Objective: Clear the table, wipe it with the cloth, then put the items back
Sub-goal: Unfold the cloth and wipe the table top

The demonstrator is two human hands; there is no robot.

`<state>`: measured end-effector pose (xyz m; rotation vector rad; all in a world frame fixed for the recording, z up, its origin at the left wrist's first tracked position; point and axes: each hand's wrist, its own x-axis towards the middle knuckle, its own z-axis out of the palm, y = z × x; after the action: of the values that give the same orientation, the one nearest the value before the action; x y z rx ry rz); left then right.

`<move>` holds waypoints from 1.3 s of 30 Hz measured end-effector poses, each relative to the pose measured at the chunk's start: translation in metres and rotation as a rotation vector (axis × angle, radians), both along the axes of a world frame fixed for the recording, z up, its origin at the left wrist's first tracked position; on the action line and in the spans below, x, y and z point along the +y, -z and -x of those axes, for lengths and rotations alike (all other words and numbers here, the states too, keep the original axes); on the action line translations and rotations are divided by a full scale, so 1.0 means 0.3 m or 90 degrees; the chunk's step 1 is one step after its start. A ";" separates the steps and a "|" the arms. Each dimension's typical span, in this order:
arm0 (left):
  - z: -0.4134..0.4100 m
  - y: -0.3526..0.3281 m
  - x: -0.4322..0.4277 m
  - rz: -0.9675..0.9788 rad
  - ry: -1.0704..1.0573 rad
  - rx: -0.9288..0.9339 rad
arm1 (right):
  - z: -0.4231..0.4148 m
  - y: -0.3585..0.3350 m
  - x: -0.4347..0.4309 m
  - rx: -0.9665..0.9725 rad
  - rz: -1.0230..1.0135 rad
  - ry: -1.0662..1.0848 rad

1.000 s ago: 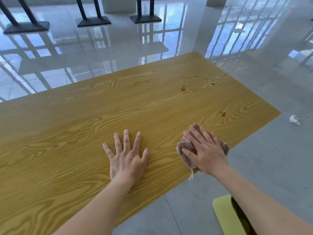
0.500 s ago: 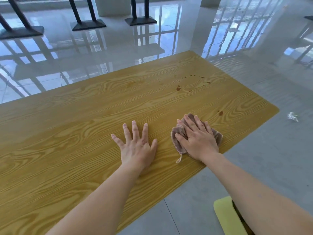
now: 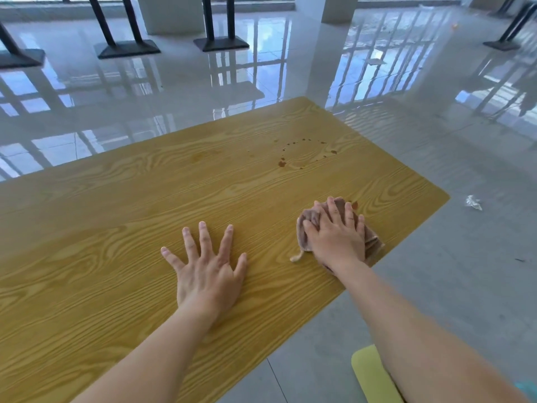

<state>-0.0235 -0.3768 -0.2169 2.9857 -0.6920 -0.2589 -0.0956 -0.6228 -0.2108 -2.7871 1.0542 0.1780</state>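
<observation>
The wood-grain table (image 3: pixel 116 228) fills the left and middle of the head view. My right hand (image 3: pixel 334 237) presses flat on a crumpled brown cloth (image 3: pixel 372 242) near the table's right front edge. Just past the cloth's far tip a small dark spot (image 3: pixel 355 204) shows. Farther back, a ring of brown droplets (image 3: pixel 302 152) marks the tabletop. My left hand (image 3: pixel 207 269) lies flat on the wood with fingers spread, holding nothing, a hand's width left of the cloth.
A yellow-green seat edge (image 3: pixel 369 373) sits at the bottom right, below my right arm. A crumpled white scrap (image 3: pixel 473 202) lies on the grey floor right of the table. Black table bases (image 3: pixel 220 43) stand on the glossy floor far behind.
My right hand has slid the cloth away from me across the table, up to the small dark spot. My left hand has stayed flat on the wood.
</observation>
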 end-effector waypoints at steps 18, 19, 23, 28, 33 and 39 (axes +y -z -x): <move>-0.083 0.000 -0.214 0.003 0.014 0.003 | 0.032 0.014 -0.264 -0.016 0.009 0.061; -0.082 -0.002 -0.217 0.000 0.013 0.005 | 0.053 0.014 -0.234 -0.019 0.018 0.001; -0.083 -0.003 -0.217 -0.006 0.008 0.010 | 0.179 0.021 -0.221 0.004 0.028 -0.235; -0.083 -0.004 -0.223 -0.006 -0.002 0.006 | 0.052 0.004 -0.391 -0.001 0.017 0.030; -0.085 -0.007 -0.231 -0.013 -0.002 0.011 | -0.087 -0.010 -0.178 0.010 0.006 -0.053; -0.081 -0.008 -0.227 -0.011 0.000 0.014 | 0.014 -0.017 -0.189 -0.007 0.009 -0.296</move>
<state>0.0008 -0.4450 -0.2147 2.9944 -0.6918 -0.2991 -0.0998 -0.6795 -0.2057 -2.9942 0.3881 0.2074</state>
